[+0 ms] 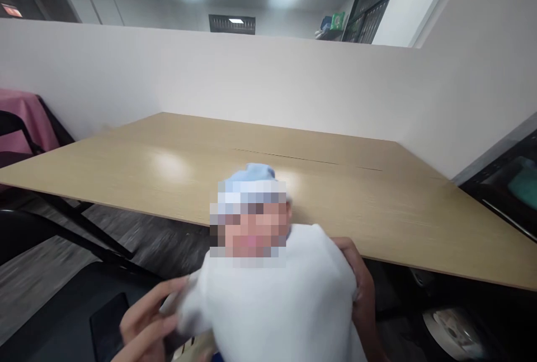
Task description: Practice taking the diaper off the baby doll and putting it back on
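Note:
In front of me, near the table's front edge, a baby doll [285, 300] is held upright, facing me. It wears a light blue cap [255, 173] and a white top [277, 295]; its face is blurred out. At lower left my left hand [149, 317] pinches the end of the doll's sleeve [195, 306] between thumb and fingers. On the other side, my right hand [363, 278] wraps around the doll's arm and shoulder, its fingertips hidden behind the white cloth. The doll's lower body is cut off by the frame.
A wide wooden table [188, 144] stretches ahead to a white wall [251, 82] with glass above. A black chair seat [62, 306] with a dark phone-like slab [109, 328] is at lower left. Pink cloth [33, 110] hangs over a chair; a round white object [453, 334] sits below right.

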`<state>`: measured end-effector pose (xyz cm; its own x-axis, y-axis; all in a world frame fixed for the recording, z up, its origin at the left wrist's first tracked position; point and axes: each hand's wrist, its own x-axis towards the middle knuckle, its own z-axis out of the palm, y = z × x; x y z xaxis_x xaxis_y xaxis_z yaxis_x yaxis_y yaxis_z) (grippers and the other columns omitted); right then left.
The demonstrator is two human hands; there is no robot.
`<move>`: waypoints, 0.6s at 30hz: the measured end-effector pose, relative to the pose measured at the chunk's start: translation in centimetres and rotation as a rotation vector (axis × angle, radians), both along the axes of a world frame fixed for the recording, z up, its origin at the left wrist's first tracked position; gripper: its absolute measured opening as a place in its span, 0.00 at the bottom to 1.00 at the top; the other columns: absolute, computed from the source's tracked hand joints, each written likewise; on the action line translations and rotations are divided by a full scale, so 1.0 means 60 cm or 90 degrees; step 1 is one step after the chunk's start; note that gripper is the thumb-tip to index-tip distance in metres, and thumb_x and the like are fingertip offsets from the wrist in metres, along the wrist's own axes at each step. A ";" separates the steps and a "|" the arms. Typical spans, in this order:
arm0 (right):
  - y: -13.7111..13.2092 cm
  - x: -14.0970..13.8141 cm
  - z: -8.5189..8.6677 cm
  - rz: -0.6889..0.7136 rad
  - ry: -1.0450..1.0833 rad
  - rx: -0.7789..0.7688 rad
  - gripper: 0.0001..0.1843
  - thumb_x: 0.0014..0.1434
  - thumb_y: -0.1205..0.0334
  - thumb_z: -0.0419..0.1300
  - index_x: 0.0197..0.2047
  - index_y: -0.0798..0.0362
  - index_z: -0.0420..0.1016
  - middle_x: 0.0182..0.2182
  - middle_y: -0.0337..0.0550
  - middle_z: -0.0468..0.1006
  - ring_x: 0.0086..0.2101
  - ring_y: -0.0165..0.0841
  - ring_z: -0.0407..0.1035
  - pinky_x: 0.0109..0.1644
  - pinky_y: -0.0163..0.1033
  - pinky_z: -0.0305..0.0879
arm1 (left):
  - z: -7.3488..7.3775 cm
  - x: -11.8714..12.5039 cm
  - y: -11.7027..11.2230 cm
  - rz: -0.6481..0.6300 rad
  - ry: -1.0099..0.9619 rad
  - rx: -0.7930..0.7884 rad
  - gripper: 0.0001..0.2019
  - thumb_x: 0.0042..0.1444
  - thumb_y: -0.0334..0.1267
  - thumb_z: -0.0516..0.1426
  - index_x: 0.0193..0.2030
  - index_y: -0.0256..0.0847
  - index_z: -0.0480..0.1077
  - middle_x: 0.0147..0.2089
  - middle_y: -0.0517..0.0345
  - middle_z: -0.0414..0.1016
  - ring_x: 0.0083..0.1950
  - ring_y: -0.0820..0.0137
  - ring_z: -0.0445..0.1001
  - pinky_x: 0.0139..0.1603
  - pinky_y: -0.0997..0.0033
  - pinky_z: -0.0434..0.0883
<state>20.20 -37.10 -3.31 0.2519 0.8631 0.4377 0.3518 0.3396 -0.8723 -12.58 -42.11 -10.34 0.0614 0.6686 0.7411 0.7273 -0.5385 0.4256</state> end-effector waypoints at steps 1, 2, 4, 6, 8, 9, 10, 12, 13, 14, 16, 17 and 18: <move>0.008 0.004 0.000 -0.017 0.006 -0.009 0.14 0.61 0.46 0.64 0.43 0.46 0.76 0.32 0.38 0.79 0.31 0.38 0.72 0.32 0.39 0.69 | 0.011 0.008 0.019 -0.022 -0.030 0.038 0.51 0.55 0.33 0.69 0.77 0.73 0.49 0.76 0.51 0.62 0.65 0.48 0.80 0.58 0.37 0.87; 0.016 0.006 0.001 -0.031 0.014 -0.016 0.14 0.61 0.45 0.64 0.42 0.46 0.75 0.32 0.38 0.79 0.31 0.38 0.71 0.32 0.39 0.68 | 0.023 0.018 0.043 -0.051 -0.039 0.056 0.47 0.58 0.32 0.68 0.76 0.69 0.52 0.78 0.50 0.61 0.67 0.49 0.78 0.60 0.40 0.86; 0.028 0.007 0.006 -0.053 0.030 -0.027 0.13 0.60 0.46 0.62 0.42 0.46 0.74 0.31 0.38 0.77 0.31 0.38 0.70 0.32 0.39 0.68 | 0.050 0.036 0.094 -0.114 0.022 -0.025 0.38 0.63 0.32 0.65 0.74 0.62 0.56 0.76 0.47 0.66 0.71 0.49 0.77 0.64 0.45 0.83; 0.038 0.010 0.017 -0.042 0.031 -0.045 0.12 0.58 0.48 0.62 0.40 0.45 0.73 0.31 0.37 0.77 0.31 0.37 0.70 0.32 0.38 0.69 | 0.076 0.052 0.142 -0.121 0.076 -0.145 0.35 0.64 0.35 0.63 0.74 0.55 0.57 0.71 0.47 0.76 0.66 0.51 0.82 0.61 0.53 0.82; 0.048 0.022 0.034 -0.010 -0.006 -0.085 0.11 0.57 0.51 0.62 0.41 0.45 0.73 0.34 0.38 0.80 0.33 0.38 0.73 0.34 0.38 0.70 | 0.097 0.066 0.183 -0.092 0.111 -0.242 0.32 0.62 0.38 0.62 0.72 0.50 0.61 0.63 0.49 0.83 0.56 0.51 0.86 0.52 0.57 0.80; 0.054 0.033 0.043 0.010 -0.054 -0.112 0.11 0.56 0.52 0.62 0.42 0.45 0.73 0.36 0.39 0.83 0.34 0.39 0.75 0.35 0.39 0.71 | 0.106 0.071 0.202 -0.081 0.133 -0.284 0.30 0.60 0.39 0.61 0.70 0.48 0.64 0.58 0.50 0.85 0.51 0.51 0.86 0.48 0.58 0.78; 0.060 0.048 0.052 0.023 -0.125 -0.140 0.12 0.57 0.52 0.62 0.44 0.45 0.75 0.37 0.41 0.84 0.34 0.40 0.76 0.35 0.40 0.71 | 0.113 0.075 0.219 -0.078 0.157 -0.320 0.27 0.60 0.40 0.61 0.66 0.46 0.68 0.53 0.51 0.86 0.48 0.51 0.85 0.45 0.59 0.76; 0.072 0.086 0.066 0.015 -0.312 -0.179 0.13 0.58 0.51 0.63 0.45 0.43 0.78 0.37 0.43 0.86 0.35 0.44 0.78 0.36 0.42 0.70 | 0.125 0.079 0.250 -0.080 0.206 -0.370 0.21 0.58 0.40 0.60 0.59 0.45 0.72 0.44 0.53 0.86 0.43 0.51 0.83 0.41 0.61 0.70; 0.077 0.106 0.070 0.004 -0.402 -0.190 0.12 0.59 0.49 0.64 0.45 0.42 0.80 0.37 0.45 0.87 0.35 0.46 0.79 0.36 0.43 0.70 | 0.128 0.080 0.264 -0.082 0.228 -0.385 0.20 0.57 0.39 0.60 0.56 0.45 0.73 0.42 0.54 0.85 0.42 0.51 0.82 0.40 0.62 0.68; 0.081 0.126 0.071 -0.001 -0.472 -0.198 0.12 0.60 0.47 0.64 0.44 0.41 0.82 0.37 0.46 0.87 0.36 0.48 0.80 0.37 0.44 0.70 | 0.131 0.081 0.276 -0.084 0.245 -0.395 0.19 0.56 0.38 0.59 0.55 0.46 0.73 0.41 0.54 0.85 0.41 0.52 0.81 0.39 0.62 0.66; 0.086 0.161 0.064 0.001 -0.537 -0.209 0.13 0.62 0.44 0.63 0.43 0.39 0.83 0.41 0.49 0.89 0.39 0.51 0.82 0.38 0.47 0.71 | 0.131 0.081 0.294 -0.093 0.274 -0.402 0.20 0.55 0.36 0.59 0.56 0.46 0.74 0.43 0.54 0.86 0.42 0.52 0.81 0.39 0.63 0.64; 0.087 0.175 0.058 0.008 -0.543 -0.218 0.13 0.62 0.43 0.63 0.43 0.38 0.83 0.43 0.49 0.89 0.40 0.51 0.83 0.38 0.48 0.72 | 0.130 0.081 0.301 -0.102 0.285 -0.403 0.21 0.54 0.36 0.58 0.56 0.47 0.74 0.44 0.54 0.86 0.42 0.52 0.80 0.39 0.63 0.64; 0.088 0.187 0.050 0.015 -0.543 -0.230 0.13 0.62 0.43 0.63 0.44 0.37 0.83 0.44 0.48 0.90 0.39 0.52 0.84 0.37 0.48 0.73 | 0.127 0.081 0.307 -0.112 0.293 -0.403 0.22 0.54 0.35 0.58 0.57 0.47 0.74 0.46 0.55 0.87 0.42 0.52 0.80 0.40 0.62 0.64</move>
<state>31.39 -31.81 -0.31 -0.0508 0.9840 0.1708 0.9198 0.1127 -0.3760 -7.73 -23.69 -2.70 0.4115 0.9061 0.0985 0.8313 -0.4174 0.3670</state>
